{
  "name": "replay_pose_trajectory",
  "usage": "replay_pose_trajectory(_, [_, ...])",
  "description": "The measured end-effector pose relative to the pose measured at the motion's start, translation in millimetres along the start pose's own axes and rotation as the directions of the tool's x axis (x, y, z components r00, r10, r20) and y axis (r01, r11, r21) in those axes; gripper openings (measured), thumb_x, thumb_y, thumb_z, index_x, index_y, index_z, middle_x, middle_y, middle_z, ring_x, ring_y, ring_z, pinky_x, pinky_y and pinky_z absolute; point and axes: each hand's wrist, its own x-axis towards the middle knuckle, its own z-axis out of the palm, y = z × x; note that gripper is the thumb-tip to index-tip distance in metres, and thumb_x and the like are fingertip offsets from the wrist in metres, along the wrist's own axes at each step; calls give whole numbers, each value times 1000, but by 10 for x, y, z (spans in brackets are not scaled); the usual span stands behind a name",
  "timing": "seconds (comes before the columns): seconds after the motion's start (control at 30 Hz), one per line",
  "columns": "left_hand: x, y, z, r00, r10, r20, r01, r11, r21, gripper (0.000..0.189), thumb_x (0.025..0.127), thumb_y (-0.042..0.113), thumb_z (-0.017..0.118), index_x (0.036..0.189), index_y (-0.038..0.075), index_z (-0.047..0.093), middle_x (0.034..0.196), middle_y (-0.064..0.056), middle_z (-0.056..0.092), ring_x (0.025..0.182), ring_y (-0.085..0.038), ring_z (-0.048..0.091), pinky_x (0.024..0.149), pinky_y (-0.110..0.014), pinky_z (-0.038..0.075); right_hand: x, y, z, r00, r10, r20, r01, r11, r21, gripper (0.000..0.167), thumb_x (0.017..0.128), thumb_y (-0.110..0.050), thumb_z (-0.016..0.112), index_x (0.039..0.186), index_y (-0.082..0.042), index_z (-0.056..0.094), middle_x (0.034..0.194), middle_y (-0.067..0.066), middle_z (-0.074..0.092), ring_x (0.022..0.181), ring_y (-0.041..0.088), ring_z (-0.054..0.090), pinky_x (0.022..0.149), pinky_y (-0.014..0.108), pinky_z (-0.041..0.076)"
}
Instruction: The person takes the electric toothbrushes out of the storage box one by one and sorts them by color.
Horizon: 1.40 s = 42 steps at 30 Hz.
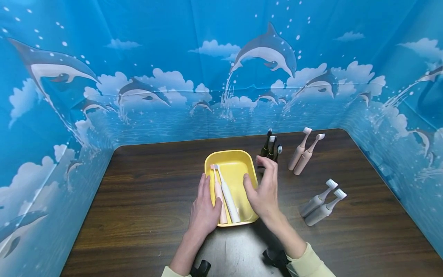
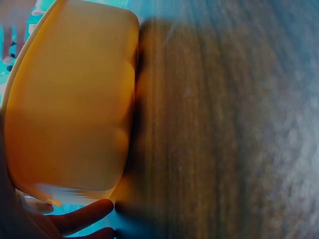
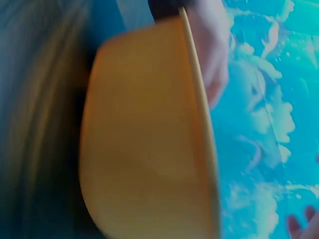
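Observation:
A yellow plastic tray [image 1: 245, 154] sits on the table, and its outer wall fills much of the left wrist view [image 2: 75, 99]. Inside it lie a pink electric toothbrush [image 1: 219, 192] and a white electric toothbrush [image 1: 228, 198], side by side, heads toward the back. My left hand [image 1: 205, 209] holds the tray's left side, thumb over the rim and fingers along the outside. By the right rim is my right hand [image 1: 264, 192], thumb and fingers spread apart, with nothing between them. In the right wrist view its fingertips [image 3: 310, 214] show apart from the tray wall.
Several black electric toothbrushes [image 1: 271, 148] stand behind the right hand, partly hidden. Two pink toothbrushes [image 1: 301, 158] stand at the back right, two grey-white ones [image 1: 318, 209] nearer on the right. A blue dolphin-printed curtain [image 1: 173, 111] surrounds the brown wooden table [image 1: 149, 192].

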Motion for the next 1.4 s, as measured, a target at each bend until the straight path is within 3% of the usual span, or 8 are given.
replay_pose_trajectory(0.1, [-1, 1, -7, 1000, -5, 8, 5, 1000, 1, 71, 93, 14, 63, 156, 0, 34, 167, -14, 24, 101, -42, 65, 81, -58, 51, -50, 22, 160, 954, 225, 200, -236, 971, 34, 64, 87, -4, 69, 145, 0, 43, 138, 19, 48, 118, 33, 54, 93, 51, 49])
replay_pose_trajectory(0.2, [0, 11, -18, 999, -25, 25, 25, 1000, 1, 72, 93, 15, 64, 157, 1, 33, 168, -12, 22, 101, -42, 65, 83, -58, 51, -73, 86, 307, 841, 414, 349, -438, 899, -10, 69, 88, -6, 69, 150, -2, 39, 142, 21, 49, 120, 35, 57, 95, 53, 50])
replay_pose_trajectory(0.33, [4, 25, -30, 998, -43, 44, 43, 999, 5, 72, 94, 16, 63, 158, 3, 31, 169, -10, 20, 104, -42, 64, 85, -58, 50, -90, 167, 446, 692, 561, 455, -577, 808, -119, 72, 91, -11, 69, 154, 0, 36, 145, 26, 51, 121, 40, 60, 97, 52, 50])
replay_pose_trajectory(0.43, [9, 27, -35, 999, -33, 39, 33, 999, 8, 72, 94, 16, 63, 157, 2, 32, 168, -12, 21, 102, -41, 65, 84, -58, 51, -93, 199, 505, 623, 610, 489, -599, 774, -203, 71, 92, -13, 70, 153, 2, 36, 142, 28, 55, 116, 37, 64, 95, 50, 50])
replay_pose_trajectory(0.73, [16, 29, -30, 999, -35, 41, 35, 999, 8, 71, 94, 17, 62, 157, 2, 33, 168, -12, 21, 108, -42, 64, 86, -58, 50, -72, 196, 612, 564, 569, 598, -349, 821, -452, 55, 89, -22, 75, 131, 8, 56, 96, 13, 66, 86, 28, 63, 77, 44, 53])
replay_pose_trajectory(1.07, [15, 31, -19, 998, -41, 44, 40, 999, 14, 71, 94, 15, 63, 157, 2, 33, 168, -13, 21, 106, -41, 64, 86, -58, 51, -19, 230, 612, 500, 558, 662, -288, 828, -481, 16, 88, -20, 74, 91, -7, 63, 77, 4, 59, 68, 20, 56, 59, 33, 45])
replay_pose_trajectory(1.23, [8, 29, -17, 999, -36, 40, 36, 999, 15, 71, 94, 16, 64, 157, 2, 33, 168, -12, 21, 100, -40, 65, 84, -57, 51, -29, 250, 568, 502, 528, 685, -351, 848, -396, 13, 91, -13, 70, 96, -3, 64, 79, 4, 59, 71, 19, 56, 61, 30, 45])
replay_pose_trajectory(1.4, [3, 32, -16, 999, -22, 30, 22, 1000, 11, 71, 94, 16, 64, 156, 2, 33, 168, -14, 22, 97, -40, 65, 82, -57, 51, -45, 261, 497, 536, 494, 685, -413, 861, -298, 19, 93, -7, 66, 109, 2, 62, 84, 4, 57, 77, 18, 56, 65, 30, 47])
